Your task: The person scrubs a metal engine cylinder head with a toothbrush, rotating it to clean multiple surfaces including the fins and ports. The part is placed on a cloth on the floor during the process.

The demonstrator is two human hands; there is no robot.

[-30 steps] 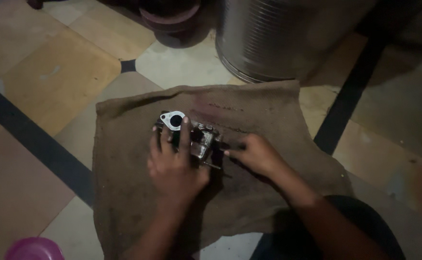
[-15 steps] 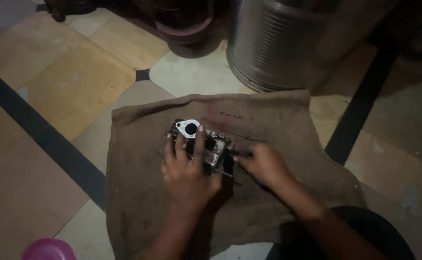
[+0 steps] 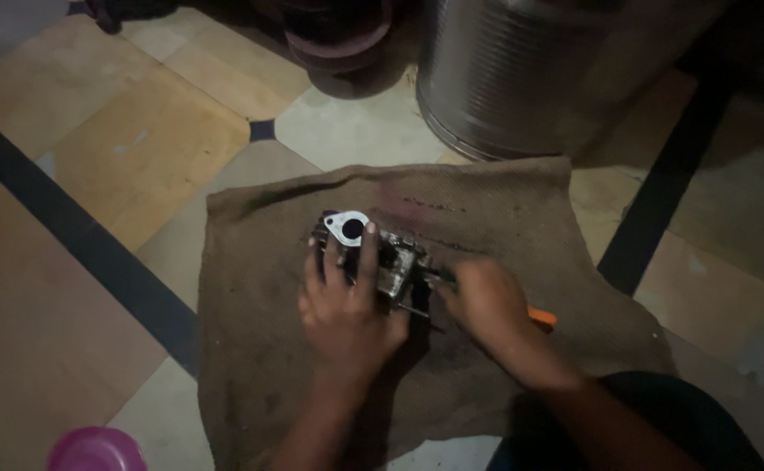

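A round pink plastic bowl point(image 3: 96, 450) sits at the lower left on the tiled floor point(image 3: 129, 157). On the brown burlap sack point(image 3: 521, 218), the left hand point(image 3: 347, 305) lies open, fingers spread over a small grey metal engine part point(image 3: 382, 253) — holding it down. Just right, the right hand point(image 3: 487, 301) is closed around what looks like an orange-handled screwdriver point(image 3: 541, 317), its tip at the part. Behind stands a ribbed steel drum point(image 3: 521, 70).
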